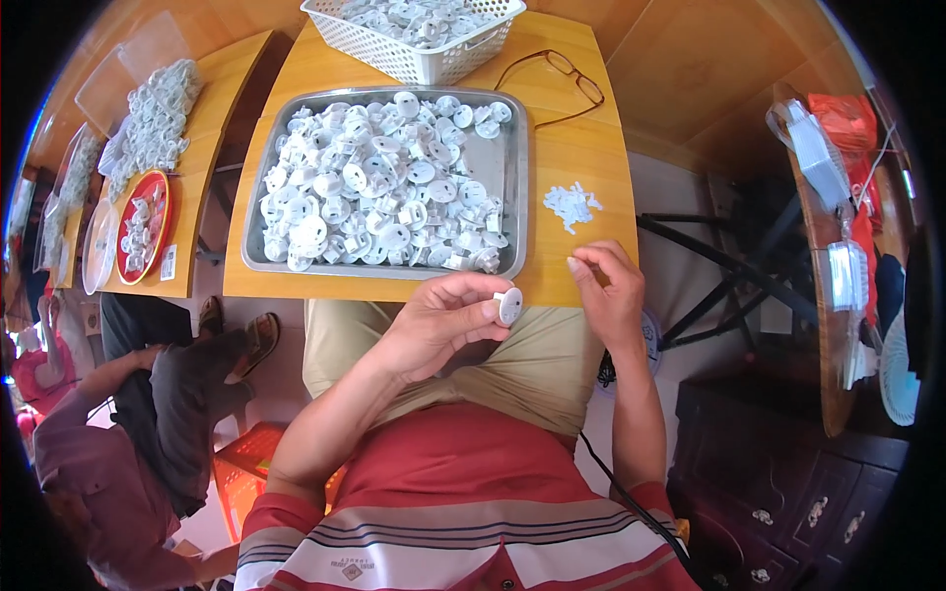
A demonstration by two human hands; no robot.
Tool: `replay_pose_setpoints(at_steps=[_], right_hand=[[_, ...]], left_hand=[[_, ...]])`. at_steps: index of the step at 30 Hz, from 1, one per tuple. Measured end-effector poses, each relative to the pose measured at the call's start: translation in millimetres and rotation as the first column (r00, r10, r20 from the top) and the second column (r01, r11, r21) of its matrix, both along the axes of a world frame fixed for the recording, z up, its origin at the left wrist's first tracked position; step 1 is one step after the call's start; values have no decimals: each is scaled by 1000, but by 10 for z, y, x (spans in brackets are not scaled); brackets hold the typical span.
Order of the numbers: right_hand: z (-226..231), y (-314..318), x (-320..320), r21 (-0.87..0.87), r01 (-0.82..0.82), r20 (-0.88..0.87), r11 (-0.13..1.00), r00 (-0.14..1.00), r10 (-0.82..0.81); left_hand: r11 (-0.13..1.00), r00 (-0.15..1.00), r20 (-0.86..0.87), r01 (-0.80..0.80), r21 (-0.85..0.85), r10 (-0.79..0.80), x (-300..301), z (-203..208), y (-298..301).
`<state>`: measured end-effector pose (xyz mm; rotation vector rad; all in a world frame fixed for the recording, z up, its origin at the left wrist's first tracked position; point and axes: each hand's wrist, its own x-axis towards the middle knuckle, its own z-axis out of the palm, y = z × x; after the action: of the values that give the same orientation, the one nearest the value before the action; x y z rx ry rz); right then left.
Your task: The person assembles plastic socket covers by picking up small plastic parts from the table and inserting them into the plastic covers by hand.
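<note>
My left hand point(443, 320) pinches a small round white plastic part point(509, 306) with holes in its face, just off the table's near edge. The part's disc is turned toward the right, and fingers cover its back. Over the table's near right corner, my right hand point(611, 291) is curled with thumb and forefinger close together; whether a tiny piece sits at the tips is too small to tell. Beyond it lies a little heap of small white pieces point(572, 205). A metal tray point(493, 172) piled with similar white parts point(365, 187) fills most of the table point(581, 118).
At the table's far end stands a white perforated basket point(429, 64) of parts, with eyeglasses point(562, 84) beside it. On the left, another table point(212, 128) holds a red plate point(148, 231) and more parts; a person point(128, 443) sits there. Dark drawers point(788, 492) are at the lower right.
</note>
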<state>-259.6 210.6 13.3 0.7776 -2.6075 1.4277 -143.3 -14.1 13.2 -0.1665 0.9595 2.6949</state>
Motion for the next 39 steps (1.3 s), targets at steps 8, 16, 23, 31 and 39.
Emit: replay_pose_setpoints(at_steps=[8, 16, 23, 31, 39], right_hand=[[-66, 12, -201, 425, 98, -381, 900, 921, 79], [-117, 109, -44, 419, 63, -432, 906, 891, 137], [-173, 218, 121, 317, 2, -419, 949, 897, 138], [-127, 204, 145, 354, 11, -443, 935, 882, 158], [-220, 300, 244, 376, -68, -467, 924, 848, 252]], left_hand=[[1000, 1000, 11, 16, -13, -16, 18, -5, 22], [1000, 1000, 23, -1, 2, 1, 54, -23, 0], [1000, 1000, 15, -23, -19, 24, 57, -40, -26], [1000, 1000, 12, -10, -20, 10, 62, -36, -13], [999, 1000, 15, -26, -35, 27, 91, -58, 13]])
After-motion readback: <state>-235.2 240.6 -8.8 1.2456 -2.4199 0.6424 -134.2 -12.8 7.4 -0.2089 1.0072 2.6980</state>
